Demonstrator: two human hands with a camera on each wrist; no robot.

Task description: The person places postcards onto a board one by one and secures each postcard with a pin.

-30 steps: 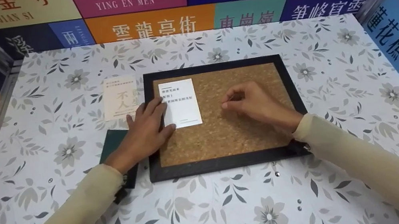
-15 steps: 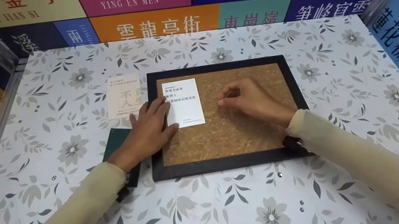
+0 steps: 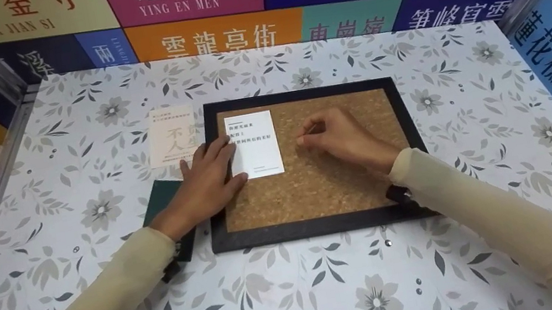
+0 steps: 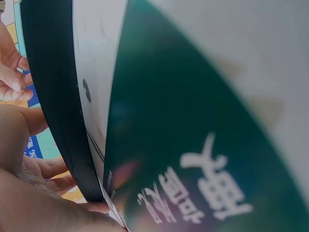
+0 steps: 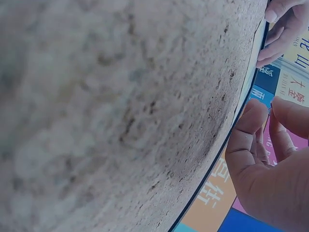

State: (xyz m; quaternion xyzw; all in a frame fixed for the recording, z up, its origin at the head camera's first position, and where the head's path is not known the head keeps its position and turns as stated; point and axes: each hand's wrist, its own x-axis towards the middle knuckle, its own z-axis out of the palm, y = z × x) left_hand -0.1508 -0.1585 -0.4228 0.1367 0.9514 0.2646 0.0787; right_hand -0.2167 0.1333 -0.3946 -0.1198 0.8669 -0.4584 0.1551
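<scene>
A black-framed cork board lies flat on the table. Near its left side, a white card with printed lines rests on the cork. My left hand spreads over the frame's left edge, fingertips and thumb pressing at the card's left border. Over the middle of the cork, my right hand is just right of the card, thumb and index finger pinched together. In the right wrist view a tiny pin-like thing shows between those fingertips, mostly hidden.
A pale printed card lies left of the board. Below it, a dark green book or card with white characters is partly under my left forearm. A small shiny ball hangs below the frame's front edge. Colourful lettered panels stand behind the floral-covered table.
My right hand has moved slightly left toward the white card, still pinching. The left hand keeps its place on the frame and card. The head view has shifted a little.
</scene>
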